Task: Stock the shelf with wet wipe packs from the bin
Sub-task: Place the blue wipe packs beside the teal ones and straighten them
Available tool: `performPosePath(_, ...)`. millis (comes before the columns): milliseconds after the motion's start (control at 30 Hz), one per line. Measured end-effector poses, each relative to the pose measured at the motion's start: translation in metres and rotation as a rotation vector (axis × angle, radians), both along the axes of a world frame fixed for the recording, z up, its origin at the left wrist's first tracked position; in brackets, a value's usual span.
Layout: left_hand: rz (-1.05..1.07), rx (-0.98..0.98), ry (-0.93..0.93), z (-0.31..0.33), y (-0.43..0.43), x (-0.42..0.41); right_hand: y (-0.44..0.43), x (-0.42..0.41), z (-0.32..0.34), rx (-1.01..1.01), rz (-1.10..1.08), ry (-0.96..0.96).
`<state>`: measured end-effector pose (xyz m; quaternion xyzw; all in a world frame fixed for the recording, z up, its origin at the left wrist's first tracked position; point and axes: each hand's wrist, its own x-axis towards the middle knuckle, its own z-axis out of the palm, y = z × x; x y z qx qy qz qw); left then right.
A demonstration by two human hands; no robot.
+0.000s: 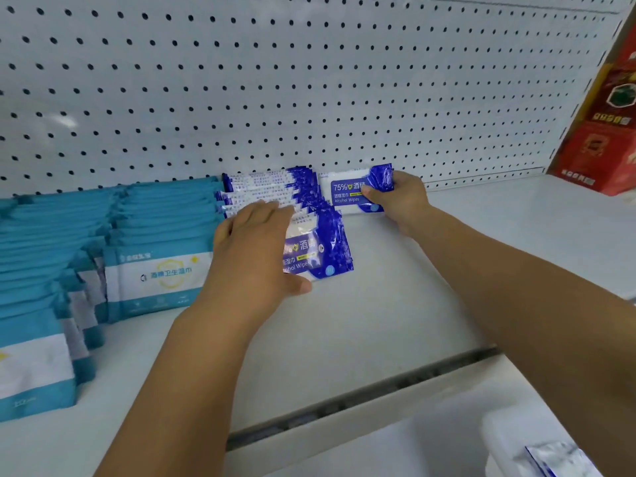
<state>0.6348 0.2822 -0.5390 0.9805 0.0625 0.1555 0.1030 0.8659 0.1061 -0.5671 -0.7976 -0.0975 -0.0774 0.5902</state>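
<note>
A row of dark-blue and white alcohol wipe packs [320,235] stands upright on the white shelf [395,304], running from the pegboard toward me. My left hand [254,249] rests over the row, fingers straight along the pack tops and thumb at the front pack's lower edge. My right hand [401,197] pinches one more blue wipe pack [347,192] by its right end, upright against the pegboard just right of the row. At the bottom right a blue-printed pack [557,459] shows inside a white bin [499,438].
Two rows of teal and white wipe packs [158,263] fill the shelf's left side. A red carton [605,132] stands at the far right. White pegboard [309,80] backs the shelf. A grey price rail [361,397] runs along its front edge.
</note>
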Motion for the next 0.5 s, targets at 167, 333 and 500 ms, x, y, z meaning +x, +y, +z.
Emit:
performPosePath(167, -0.02, -0.022, 0.024, 0.003, -0.003, 0.002, 0.004, 0.022, -0.004, -0.119, 0.013, -0.054)
performPosePath(333, -0.015, 0.0, 0.032, 0.004, -0.004, 0.007, 0.007, 0.034, -0.003, -0.239, -0.061, -0.199)
performPosePath(500, -0.002, -0.032, 0.043, 0.004, -0.006, 0.008, 0.005, 0.036, -0.007, -0.262, -0.085, -0.199)
